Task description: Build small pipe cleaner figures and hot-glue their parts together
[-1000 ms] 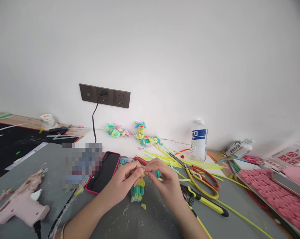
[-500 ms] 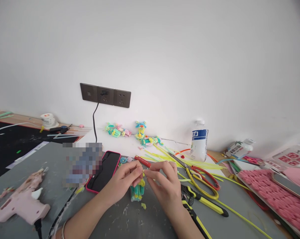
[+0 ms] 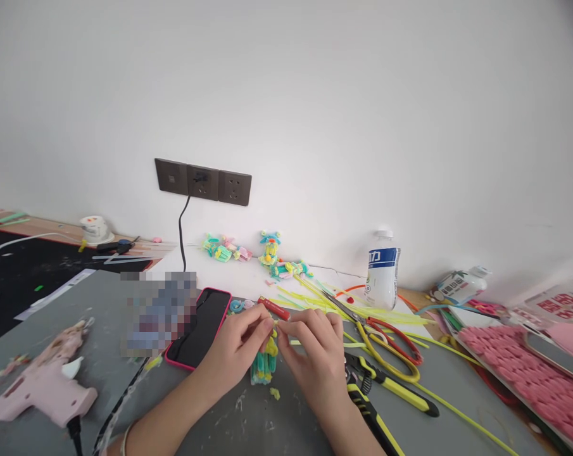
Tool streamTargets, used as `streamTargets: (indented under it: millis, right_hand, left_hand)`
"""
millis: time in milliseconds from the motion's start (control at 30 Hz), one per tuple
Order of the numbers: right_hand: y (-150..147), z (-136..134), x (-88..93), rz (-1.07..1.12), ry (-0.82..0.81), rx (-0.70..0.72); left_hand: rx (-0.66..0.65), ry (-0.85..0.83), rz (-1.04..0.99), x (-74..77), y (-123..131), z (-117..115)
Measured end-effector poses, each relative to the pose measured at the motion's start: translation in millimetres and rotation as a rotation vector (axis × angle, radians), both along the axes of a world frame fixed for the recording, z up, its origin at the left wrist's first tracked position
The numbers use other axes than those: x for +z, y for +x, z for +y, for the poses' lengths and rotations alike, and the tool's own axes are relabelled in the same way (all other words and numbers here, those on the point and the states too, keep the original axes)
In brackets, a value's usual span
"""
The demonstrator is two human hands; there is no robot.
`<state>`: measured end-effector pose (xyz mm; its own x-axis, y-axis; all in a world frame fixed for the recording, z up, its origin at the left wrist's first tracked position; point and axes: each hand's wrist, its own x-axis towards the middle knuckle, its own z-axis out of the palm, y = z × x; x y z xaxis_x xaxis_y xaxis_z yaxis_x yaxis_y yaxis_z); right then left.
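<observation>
My left hand and my right hand meet over the grey mat, fingertips pinched together on the top of a small figure of green and yellow straw pieces that stands on the mat. The left fingers grip its upper part. The right fingers pinch a small yellow bit at the figure's top, too small to name. A yellow crumb lies just below the figure.
A pink glue gun lies at the left, a phone in a pink case beside my left hand. Scissors, yellow pliers and loose yellow straws lie at the right. A bottle and finished figures stand by the wall.
My right hand has closed in from the right until its fingertips meet the left hand's at the figure's top. The camera view has shifted slightly.
</observation>
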<state>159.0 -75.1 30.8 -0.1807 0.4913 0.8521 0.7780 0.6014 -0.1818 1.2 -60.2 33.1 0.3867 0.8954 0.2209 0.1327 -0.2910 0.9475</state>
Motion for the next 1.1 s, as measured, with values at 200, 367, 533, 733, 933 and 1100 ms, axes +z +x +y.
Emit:
streamTargets:
  millis: [200,367,533,733,933,1100]
  right_hand:
    - [-4.9,-2.9,-4.7,0.014,0.001,-0.033]
    - [-7.2,-2.4,-9.4,0.163,-0.075,0.040]
    - [-6.6,-1.4,-9.5,0.172,-0.121,0.074]
    - [-7.0,-2.7,-10.1,0.361,-0.292,0.188]
    - [-8.4,-0.8,-11.1,0.801,-0.631,0.457]
    - [-0.4,5.5,-12.4,0.932,-0.837,0.632]
  left_hand:
    - [-0.028,-0.048,-0.048,2.7,2.8,-2.4]
    - [-0.011,-0.054,-0.054,-0.5,3.9,-5.0]
    - [-0.007,-0.043,-0.081,-2.0,4.9,-5.0]
    - [-0.014,0.026,-0.080,-3.1,4.7,-4.9]
    - [-0.012,0.113,-0.054,-5.4,3.6,-3.4]
    - [-0.009,0.141,-0.043,-3.5,3.0,-3.2]
